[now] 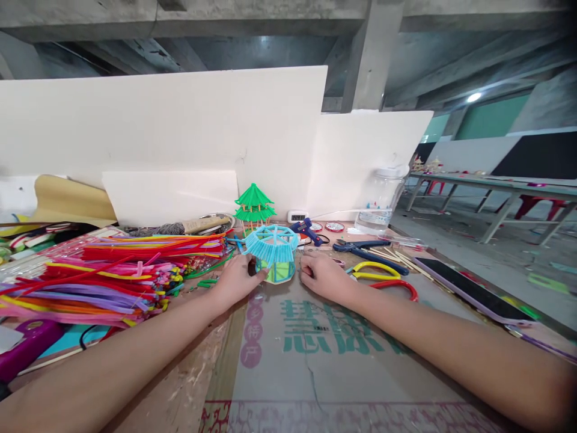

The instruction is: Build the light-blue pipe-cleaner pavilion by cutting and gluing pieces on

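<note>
Head view has both hands flanking a little blue pavilion (273, 257) made of pipe cleaners, sitting on the cardboard (315, 361) mid-table. Left hand (235, 280) cups its left side, right hand (323, 278) rests at its right base, fingers touching but no firm clench that I can see. Looks like steadying or adjusting the model; any turn wants a light touch. Pipe cleaner pile (112, 270) crowds the left, scissors (383, 278) and phone (469, 288) the right, open cardboard nearer the body.

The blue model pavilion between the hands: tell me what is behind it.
Behind the blue pavilion stands a green pavilion, its lower part hidden by the blue roof. Behind that is a white board. A blue glue gun lies behind and right.
</note>
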`<state>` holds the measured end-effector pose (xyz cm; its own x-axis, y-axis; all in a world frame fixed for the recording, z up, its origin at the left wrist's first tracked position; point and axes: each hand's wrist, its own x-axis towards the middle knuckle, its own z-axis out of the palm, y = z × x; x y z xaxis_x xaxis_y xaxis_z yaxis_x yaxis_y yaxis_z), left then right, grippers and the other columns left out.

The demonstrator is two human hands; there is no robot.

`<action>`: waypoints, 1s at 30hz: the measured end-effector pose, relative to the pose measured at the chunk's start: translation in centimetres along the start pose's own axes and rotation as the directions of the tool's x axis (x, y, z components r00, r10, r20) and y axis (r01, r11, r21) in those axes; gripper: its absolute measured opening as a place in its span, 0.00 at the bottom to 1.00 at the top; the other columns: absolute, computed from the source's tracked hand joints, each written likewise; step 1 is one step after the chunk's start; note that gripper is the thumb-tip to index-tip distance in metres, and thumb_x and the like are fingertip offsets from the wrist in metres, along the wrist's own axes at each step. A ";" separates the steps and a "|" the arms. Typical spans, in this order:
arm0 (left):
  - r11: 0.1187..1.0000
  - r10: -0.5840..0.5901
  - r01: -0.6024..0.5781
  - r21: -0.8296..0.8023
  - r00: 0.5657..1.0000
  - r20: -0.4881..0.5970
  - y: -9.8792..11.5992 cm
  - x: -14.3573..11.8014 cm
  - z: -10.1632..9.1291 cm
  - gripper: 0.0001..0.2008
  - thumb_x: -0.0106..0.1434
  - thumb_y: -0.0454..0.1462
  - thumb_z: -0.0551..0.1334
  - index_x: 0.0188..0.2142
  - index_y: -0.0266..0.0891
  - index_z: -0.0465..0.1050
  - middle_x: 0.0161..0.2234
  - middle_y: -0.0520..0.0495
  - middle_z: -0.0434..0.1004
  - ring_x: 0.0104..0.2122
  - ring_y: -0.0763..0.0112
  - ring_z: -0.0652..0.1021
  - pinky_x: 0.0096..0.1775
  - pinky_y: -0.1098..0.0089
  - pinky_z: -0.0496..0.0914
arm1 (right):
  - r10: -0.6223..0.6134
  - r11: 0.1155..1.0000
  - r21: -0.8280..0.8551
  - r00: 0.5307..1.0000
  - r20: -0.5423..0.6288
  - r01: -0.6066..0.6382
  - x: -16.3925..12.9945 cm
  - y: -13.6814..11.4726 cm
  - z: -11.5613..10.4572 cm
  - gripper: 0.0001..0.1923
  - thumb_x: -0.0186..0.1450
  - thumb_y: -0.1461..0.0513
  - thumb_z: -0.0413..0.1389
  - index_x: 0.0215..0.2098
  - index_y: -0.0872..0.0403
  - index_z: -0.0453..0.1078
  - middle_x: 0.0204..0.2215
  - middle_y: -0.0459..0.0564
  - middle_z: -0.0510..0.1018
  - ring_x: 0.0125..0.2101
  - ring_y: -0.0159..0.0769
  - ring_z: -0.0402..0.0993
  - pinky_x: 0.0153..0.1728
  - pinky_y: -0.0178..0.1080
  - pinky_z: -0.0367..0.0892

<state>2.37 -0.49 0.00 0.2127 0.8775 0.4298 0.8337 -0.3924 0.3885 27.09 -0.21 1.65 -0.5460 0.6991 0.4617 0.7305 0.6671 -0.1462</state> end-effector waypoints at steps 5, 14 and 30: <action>0.999 -0.022 0.021 0.048 0.999 0.025 0.0 0.1 0.0 0.10 0.62 0.43 0.60 0.32 0.39 0.68 0.30 0.47 0.72 0.33 0.63 0.74 0.34 0.67 0.64 | 0.000 1.000 -0.012 1.000 0.001 0.000 0.0 -0.1 -0.1 0.10 0.58 0.68 0.51 0.23 0.53 0.54 0.24 0.45 0.64 0.28 0.33 0.60 0.31 0.35 0.52; 0.998 0.020 -0.021 -0.055 1.000 -0.022 -0.8 0.1 0.3 0.09 0.61 0.42 0.63 0.38 0.39 0.72 0.33 0.47 0.74 0.38 0.62 0.75 0.41 0.64 0.68 | 0.013 0.999 -0.032 1.000 0.011 -0.013 -0.1 -0.2 -0.3 0.09 0.59 0.68 0.51 0.23 0.53 0.57 0.24 0.45 0.66 0.28 0.33 0.62 0.30 0.35 0.53; 0.987 0.066 -0.065 -0.144 0.998 0.003 -1.1 0.3 0.4 0.13 0.63 0.40 0.58 0.44 0.37 0.73 0.46 0.39 0.76 0.49 0.55 0.74 0.53 0.54 0.68 | 0.023 0.999 -0.040 1.000 0.018 -0.023 -0.2 -0.1 -0.3 0.10 0.63 0.65 0.53 0.24 0.53 0.61 0.26 0.47 0.69 0.30 0.35 0.64 0.33 0.37 0.55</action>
<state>1.75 0.32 -0.65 0.2692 0.8504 0.4521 0.7361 -0.4844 0.4728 27.26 -0.55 1.84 -0.5360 0.7190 0.4423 0.7584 0.6403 -0.1217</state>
